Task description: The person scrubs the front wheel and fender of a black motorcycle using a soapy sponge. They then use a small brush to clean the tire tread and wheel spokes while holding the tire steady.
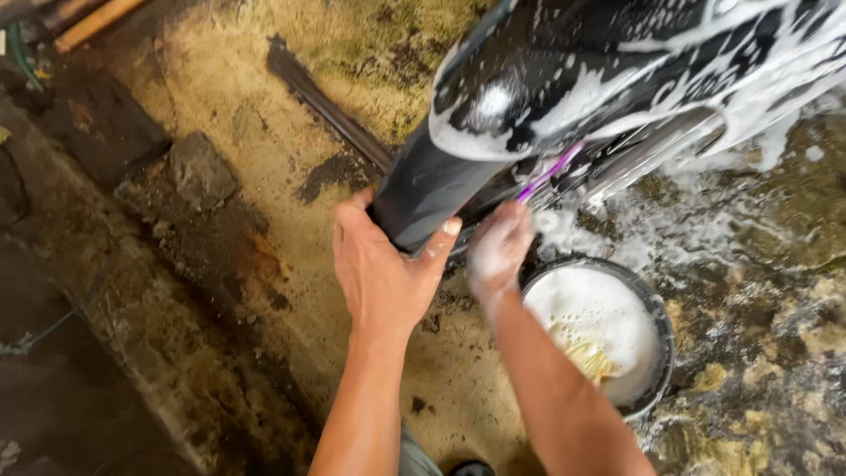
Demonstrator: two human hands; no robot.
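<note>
Left hand (381, 269) grips the mudguard (423, 189); foam-coated right hand (498, 247) clutches a purple brush handle (548, 172) — bristles hidden.

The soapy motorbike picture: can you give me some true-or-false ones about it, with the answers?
1. The left hand grips the end of the dark mudguard. True.
2. The right hand is clean and dry. False: it is coated in white foam.
3. The right hand holds a purple-handled brush. True.
4. The bucket is empty. False: it is full of white suds.
5. The bike's black body is dry. False: foam streaks cover it.
</note>
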